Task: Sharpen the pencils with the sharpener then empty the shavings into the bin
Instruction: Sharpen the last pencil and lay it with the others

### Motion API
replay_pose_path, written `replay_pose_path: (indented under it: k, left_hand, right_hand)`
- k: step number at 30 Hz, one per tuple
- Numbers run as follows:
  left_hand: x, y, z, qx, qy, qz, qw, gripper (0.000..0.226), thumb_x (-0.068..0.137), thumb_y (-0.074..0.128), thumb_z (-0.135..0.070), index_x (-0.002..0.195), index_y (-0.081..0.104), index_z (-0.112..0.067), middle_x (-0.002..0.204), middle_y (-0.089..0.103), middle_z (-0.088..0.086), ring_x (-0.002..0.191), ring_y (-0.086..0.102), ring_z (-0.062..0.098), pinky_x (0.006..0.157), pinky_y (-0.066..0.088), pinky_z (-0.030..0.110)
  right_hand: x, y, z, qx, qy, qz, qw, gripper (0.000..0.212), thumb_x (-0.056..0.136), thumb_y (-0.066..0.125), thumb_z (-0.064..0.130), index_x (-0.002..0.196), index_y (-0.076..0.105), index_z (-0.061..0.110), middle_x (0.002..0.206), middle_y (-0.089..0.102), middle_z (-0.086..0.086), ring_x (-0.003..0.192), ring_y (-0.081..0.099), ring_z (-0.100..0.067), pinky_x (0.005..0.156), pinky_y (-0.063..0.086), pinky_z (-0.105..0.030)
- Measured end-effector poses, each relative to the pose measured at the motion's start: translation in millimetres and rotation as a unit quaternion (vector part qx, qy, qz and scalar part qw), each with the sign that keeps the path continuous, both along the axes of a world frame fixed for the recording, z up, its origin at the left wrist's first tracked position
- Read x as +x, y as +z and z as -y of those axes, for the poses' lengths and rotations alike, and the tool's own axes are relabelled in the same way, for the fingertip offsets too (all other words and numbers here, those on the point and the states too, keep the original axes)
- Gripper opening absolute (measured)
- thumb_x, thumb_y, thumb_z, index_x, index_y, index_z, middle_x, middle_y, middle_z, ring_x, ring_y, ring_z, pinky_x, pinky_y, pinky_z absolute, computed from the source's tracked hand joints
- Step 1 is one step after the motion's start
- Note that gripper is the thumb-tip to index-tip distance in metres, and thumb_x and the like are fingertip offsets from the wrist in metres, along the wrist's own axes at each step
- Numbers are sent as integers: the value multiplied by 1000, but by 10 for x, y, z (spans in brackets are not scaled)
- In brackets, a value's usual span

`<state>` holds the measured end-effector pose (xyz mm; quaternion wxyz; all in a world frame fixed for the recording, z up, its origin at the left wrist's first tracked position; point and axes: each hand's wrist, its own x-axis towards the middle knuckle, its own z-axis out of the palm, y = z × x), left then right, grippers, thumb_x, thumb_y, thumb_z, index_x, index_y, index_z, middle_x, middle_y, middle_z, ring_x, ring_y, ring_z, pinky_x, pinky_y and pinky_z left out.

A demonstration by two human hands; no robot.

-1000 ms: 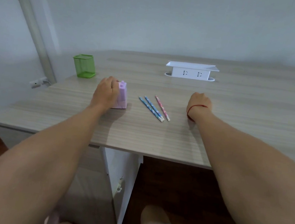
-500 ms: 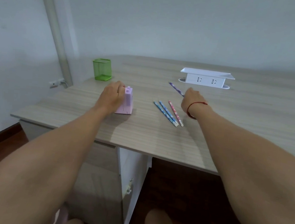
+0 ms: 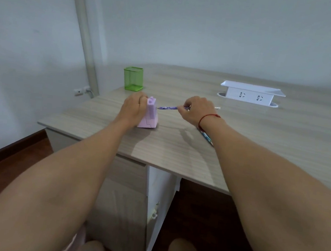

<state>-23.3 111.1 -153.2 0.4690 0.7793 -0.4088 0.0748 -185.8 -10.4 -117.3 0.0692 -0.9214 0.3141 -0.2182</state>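
Green mesh cup (image 3: 133, 78) behind sharpener (image 3: 151, 113)

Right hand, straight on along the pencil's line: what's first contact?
The pink sharpener, which the left hand holds. The tip of the purple pencil in the right hand looks almost at its face; whether it lines up with the hole is unclear.

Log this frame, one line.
left hand: holds pink plastic sharpener | right hand: holds purple patterned pencil, tip at sharpener

Sharpener (image 3: 151, 115) on desk (image 3: 178, 151), cup (image 3: 133, 78) behind it, socket box (image 3: 250, 93) to R
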Motion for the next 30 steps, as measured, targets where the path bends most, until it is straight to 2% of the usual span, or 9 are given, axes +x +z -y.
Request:
replay_pose_path:
  k: [3, 8, 12, 14, 20, 23, 26, 28, 30]
  left_hand:
    - [-24, 1, 25, -12, -3, -15, 1000, 47, 80, 25, -28, 91, 61, 0, 97, 61, 17, 85, 48, 21, 72, 31, 25]
    - [-48, -15, 35, -25, 2, -20, 999, 45, 80, 27, -28, 90, 63, -3, 97, 63, 14, 83, 47, 20, 71, 31, 25]
    - [-99, -11, 47, -27, 15, -18, 999, 45, 79, 27, -29, 89, 63, -3, 95, 63, 14, 83, 47, 20, 70, 30, 26]
    - [-111, 4, 64, -13, 25, -17, 999, 41, 85, 30, -26, 90, 62, -1, 98, 63, 15, 84, 47, 21, 70, 30, 26]
    - [-127, 25, 74, 13, 41, -11, 999, 33, 95, 32, -15, 97, 62, -1, 107, 62, 17, 98, 54, 29, 73, 34, 30]
    - [-114, 43, 38, 31, 51, 0, 998, 34, 95, 31, -18, 98, 63, -5, 110, 63, 13, 100, 55, 31, 80, 40, 35]
    - [-117, 50, 18, 46, 69, 23, 996, 33, 94, 31, -19, 98, 63, -8, 109, 63, 11, 100, 55, 30, 83, 37, 34]
    - [-131, 40, 19, 54, 82, 47, 994, 33, 95, 31, -17, 99, 63, -10, 110, 63, 7, 101, 55, 28, 94, 32, 36]
    - [-135, 31, 32, 59, 96, 65, 991, 34, 95, 30, -18, 99, 64, -14, 111, 63, 3, 103, 54, 24, 107, 24, 43]
  right_hand:
    - [-11, -16, 34, 12, 5, 6, 1000, 33, 89, 51, 42, 89, 72, 16, 97, 71, -6, 94, 63, -29, 78, 41, -29]
    - [30, -56, 39, 35, 22, 17, 999, 37, 88, 52, 45, 85, 73, 14, 92, 71, -7, 89, 63, -28, 71, 39, -26]
    - [126, -95, 11, 21, 28, 8, 999, 40, 91, 50, 49, 88, 72, 16, 95, 71, -6, 92, 63, -28, 74, 41, -28]
    - [150, -92, -13, -10, 21, -5, 1000, 41, 93, 46, 50, 92, 72, 17, 98, 71, -6, 96, 62, -29, 79, 41, -31]
    - [170, -99, -51, -37, 7, -11, 999, 45, 95, 41, 52, 95, 71, 18, 98, 70, -6, 98, 62, -29, 82, 40, -33]
    - [201, -109, -76, -44, 11, -15, 999, 46, 96, 41, 52, 95, 72, 19, 98, 71, -5, 97, 62, -29, 86, 41, -34]
    - [221, -92, -77, -37, 16, -14, 999, 45, 96, 41, 51, 95, 72, 19, 96, 70, -6, 97, 62, -30, 86, 41, -35]
    - [235, -140, -88, -32, 15, -14, 999, 46, 97, 39, 51, 92, 72, 19, 88, 67, -6, 92, 62, -30, 81, 42, -34]
    - [267, -206, -107, -25, 8, -8, 1000, 48, 97, 37, 49, 78, 68, 18, 75, 58, -5, 82, 59, -31, 74, 41, -33]
